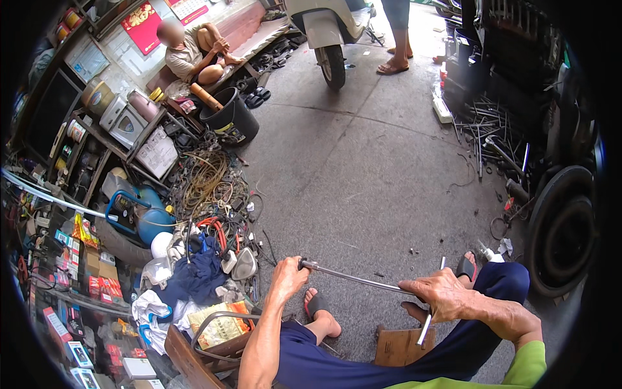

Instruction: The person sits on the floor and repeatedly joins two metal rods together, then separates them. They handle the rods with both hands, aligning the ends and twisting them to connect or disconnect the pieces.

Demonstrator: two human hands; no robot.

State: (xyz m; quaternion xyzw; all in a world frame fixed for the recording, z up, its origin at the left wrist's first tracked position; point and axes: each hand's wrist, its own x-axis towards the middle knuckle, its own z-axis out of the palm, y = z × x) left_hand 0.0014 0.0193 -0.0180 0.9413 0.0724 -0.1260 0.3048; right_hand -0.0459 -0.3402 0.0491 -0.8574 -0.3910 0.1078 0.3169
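A long, shiny T-handle wrench (356, 278) spans the space between my hands, above the concrete floor. My left hand (289, 279) is closed on its dark-tipped end; what lies inside those fingers is hidden. At the crossbar end, my right hand (446, 295) is wrapped round the tool. The bar's two ends stick out above and below that fist. Under the right hand, a small brown wooden block (402, 347) lies between my legs.
At left are heaped rags (194, 269), tangled cables (210, 181) and a glass case (71, 305) of boxes. A black bucket (243, 126) stands farther off. Loose metal tools (486, 133) and a wheel (564, 230) are at right. Beyond are a scooter (324, 39), a seated person (194, 58) and someone's legs.
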